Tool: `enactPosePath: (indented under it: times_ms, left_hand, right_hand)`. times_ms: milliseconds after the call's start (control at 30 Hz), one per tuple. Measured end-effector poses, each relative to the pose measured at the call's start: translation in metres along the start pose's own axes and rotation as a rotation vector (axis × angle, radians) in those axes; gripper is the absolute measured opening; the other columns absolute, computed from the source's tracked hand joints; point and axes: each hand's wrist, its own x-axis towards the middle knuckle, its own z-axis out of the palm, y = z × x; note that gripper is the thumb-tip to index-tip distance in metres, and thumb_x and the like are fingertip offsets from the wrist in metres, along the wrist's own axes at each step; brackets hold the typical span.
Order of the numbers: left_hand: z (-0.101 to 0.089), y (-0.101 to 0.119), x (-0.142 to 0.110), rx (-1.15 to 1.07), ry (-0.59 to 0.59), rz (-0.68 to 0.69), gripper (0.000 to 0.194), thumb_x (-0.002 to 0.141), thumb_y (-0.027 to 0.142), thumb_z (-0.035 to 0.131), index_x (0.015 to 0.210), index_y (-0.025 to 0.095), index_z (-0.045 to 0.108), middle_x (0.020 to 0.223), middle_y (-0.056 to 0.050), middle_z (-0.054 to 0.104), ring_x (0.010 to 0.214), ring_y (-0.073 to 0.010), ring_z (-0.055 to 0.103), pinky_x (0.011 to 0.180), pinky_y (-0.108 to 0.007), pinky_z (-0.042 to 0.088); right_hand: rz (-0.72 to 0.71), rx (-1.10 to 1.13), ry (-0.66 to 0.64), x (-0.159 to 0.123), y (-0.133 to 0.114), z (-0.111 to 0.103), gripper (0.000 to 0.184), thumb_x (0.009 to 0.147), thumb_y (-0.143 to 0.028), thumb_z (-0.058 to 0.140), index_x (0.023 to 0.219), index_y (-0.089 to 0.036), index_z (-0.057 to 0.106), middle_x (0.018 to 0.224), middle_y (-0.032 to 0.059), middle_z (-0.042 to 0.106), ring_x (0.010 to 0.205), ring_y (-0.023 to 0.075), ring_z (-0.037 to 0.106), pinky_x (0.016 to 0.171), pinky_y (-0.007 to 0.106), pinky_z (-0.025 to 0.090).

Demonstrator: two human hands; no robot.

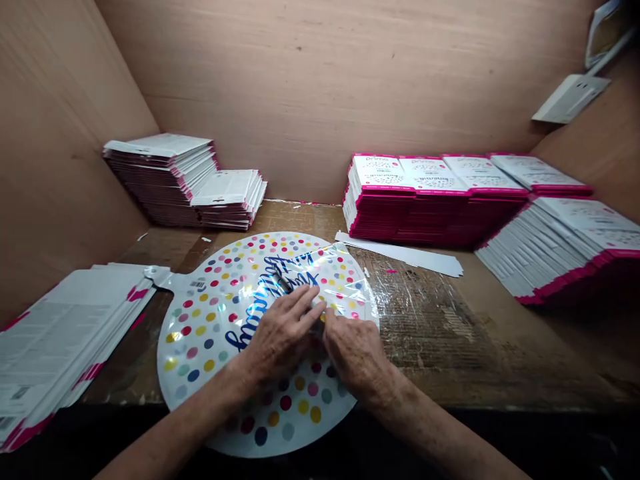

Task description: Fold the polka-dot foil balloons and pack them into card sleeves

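A round white foil balloon (260, 393) lies flat on the table, printed with multicoloured dots and blue "Happy Birthday" script. A transparent plastic film (340, 280) covers its upper right part. My left hand (283, 333) rests on the balloon and film, fingers together and pointing up and right. My right hand (355, 350) sits beside it, its fingertips meeting the film near my left fingers. A small dark object (285, 283) lies just beyond my left fingertips, too small to identify. My hands hide the balloon's middle.
Stacks of packaged balloons with pink edges (430, 200) stand at the back right, with more at the far right (560, 253). Others lie at the back left (160, 180) and near left (65, 347). A white paper strip (400, 257) lies on the worn wooden table (425, 333). Cardboard walls (300, 87) surround it.
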Motion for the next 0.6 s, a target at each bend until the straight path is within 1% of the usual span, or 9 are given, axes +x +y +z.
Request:
enactPosePath:
  times_ms: [67,133,167,233,300,367,467,533,600]
  left_hand:
    - [0.003,0.005,-0.022,-0.033,0.049,-0.055,0.035,0.092,0.017,0.044,0.122,0.014,0.062,0.134,-0.016,0.061,0.131,-0.027,0.051,0.107,-0.044,0.048]
    - [0.0,-0.003,-0.043,-0.106,0.111,-0.159,0.032,0.094,0.017,0.041,0.115,0.015,0.065,0.129,-0.014,0.064,0.127,-0.0243,0.055,0.106,-0.041,0.05]
    - [-0.004,-0.008,-0.053,-0.142,0.126,-0.204,0.032,0.095,0.017,0.04,0.114,0.017,0.066,0.13,-0.013,0.063,0.127,-0.0232,0.056,0.106,-0.039,0.05]
    - [-0.016,-0.017,-0.073,-0.176,0.118,-0.262,0.033,0.095,0.017,0.039,0.113,0.02,0.067,0.133,-0.011,0.061,0.13,-0.0224,0.054,0.105,-0.038,0.051]
    - [-0.029,-0.02,-0.089,-0.156,0.061,-0.302,0.035,0.094,0.017,0.039,0.112,0.022,0.069,0.133,-0.009,0.061,0.131,-0.0234,0.052,0.106,-0.039,0.05]
    - [-0.037,-0.02,-0.098,-0.128,0.011,-0.34,0.036,0.092,0.018,0.041,0.112,0.024,0.07,0.124,-0.007,0.067,0.128,-0.0247,0.053,0.105,-0.042,0.05]
    - [-0.041,-0.02,-0.099,-0.14,0.004,-0.472,0.031,0.092,0.025,0.042,0.101,0.023,0.072,0.102,-0.007,0.074,0.11,-0.025,0.062,0.096,-0.042,0.053]
    - [-0.039,-0.022,-0.093,-0.148,0.045,-0.67,0.032,0.093,0.033,0.042,0.091,0.021,0.071,0.091,-0.007,0.074,0.093,-0.0238,0.066,0.084,-0.038,0.054]
    - [-0.038,-0.025,-0.084,-0.173,0.093,-0.899,0.032,0.091,0.041,0.045,0.098,0.02,0.068,0.08,-0.005,0.072,0.081,-0.0225,0.067,0.076,-0.034,0.052]
  right_hand:
    - [-0.142,0.117,-0.022,-0.007,-0.007,-0.01,0.053,0.092,-0.043,0.057,0.134,-0.01,0.05,0.106,0.0182,0.071,0.09,0.0273,0.07,0.075,0.038,0.057]
    - [-0.347,0.22,0.012,-0.016,0.0,-0.012,0.085,0.081,-0.057,0.067,0.146,-0.01,0.037,0.137,0.0224,0.055,0.122,0.0313,0.057,0.096,0.043,0.052]
    - [-0.41,0.227,0.053,-0.019,0.007,-0.008,0.092,0.079,-0.057,0.07,0.148,-0.01,0.033,0.147,0.0236,0.045,0.132,0.0331,0.048,0.103,0.046,0.047]
    - [-0.425,0.177,0.144,-0.019,0.021,0.004,0.076,0.085,-0.042,0.066,0.148,-0.01,0.036,0.152,0.0244,0.037,0.138,0.0339,0.04,0.107,0.05,0.041]
    - [-0.428,0.138,0.169,-0.011,0.031,0.018,0.055,0.091,-0.025,0.055,0.143,-0.011,0.045,0.15,0.0228,0.041,0.134,0.0312,0.045,0.106,0.048,0.042]
    - [-0.454,0.166,0.128,0.002,0.033,0.026,0.043,0.093,-0.019,0.049,0.135,-0.016,0.054,0.143,0.0176,0.051,0.125,0.0264,0.054,0.102,0.042,0.046]
    - [-0.336,0.286,0.067,0.029,0.023,0.027,0.032,0.096,-0.019,0.043,0.12,-0.021,0.064,0.12,0.0084,0.068,0.103,0.0189,0.066,0.088,0.03,0.051]
    - [-0.134,0.279,0.026,0.053,0.013,0.024,0.029,0.098,-0.022,0.041,0.108,-0.023,0.068,0.101,0.0037,0.073,0.09,0.0161,0.068,0.079,0.024,0.049]
    - [0.058,0.199,-0.015,0.078,0.003,0.024,0.031,0.101,-0.03,0.039,0.097,-0.023,0.069,0.088,0.0023,0.073,0.083,0.0159,0.067,0.073,0.023,0.046]
